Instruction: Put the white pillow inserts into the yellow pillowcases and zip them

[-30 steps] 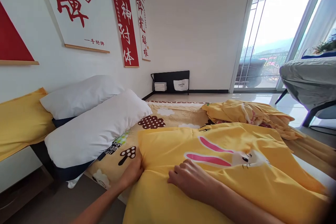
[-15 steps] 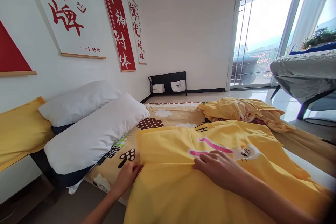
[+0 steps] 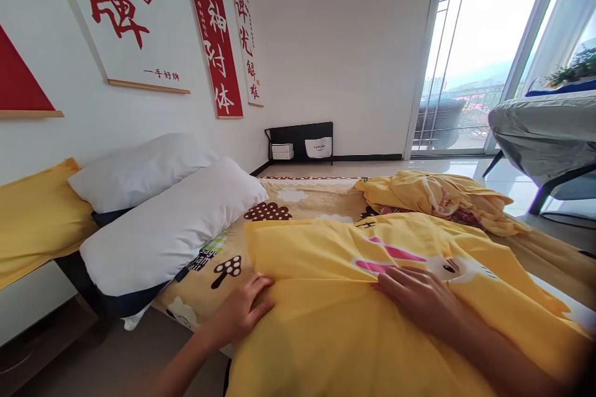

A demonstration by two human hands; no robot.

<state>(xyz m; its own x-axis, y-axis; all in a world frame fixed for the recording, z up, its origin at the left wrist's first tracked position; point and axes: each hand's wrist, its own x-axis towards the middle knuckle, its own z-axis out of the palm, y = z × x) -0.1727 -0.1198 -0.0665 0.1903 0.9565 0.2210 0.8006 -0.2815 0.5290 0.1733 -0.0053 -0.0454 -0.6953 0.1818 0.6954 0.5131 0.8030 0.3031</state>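
Yellow cotton fills the near half of the view: a cover (image 3: 354, 298) printed with a pink-eared rabbit lies spread over the bed (image 3: 298, 198), under both hands. Since a second ago the right hand (image 3: 419, 294) has slid away from the left, travelling rightward across the cloth until its fingertips reach the rabbit print; the left hand (image 3: 244, 307) has stayed near the cover's left edge but has gone from pinching that edge to lying on it. Both hands now lie open and flat, palms down, gripping nothing. I judge this to be smoothing: one hand anchors the edge while the other sweeps the cloth out, and a low ridge still runs between them.

The cover's long axis seems to run left to right, from the left hand out past the right one, though its near and right ends run out of view. Its far edge lies just beyond the fingertips of both hands, and the rabbit's ears point back toward the left hand.

Left of the left hand lie two white pillows (image 3: 172, 223). Beyond the right hand sits a crumpled yellow heap (image 3: 433, 195), apart from the flat cover.
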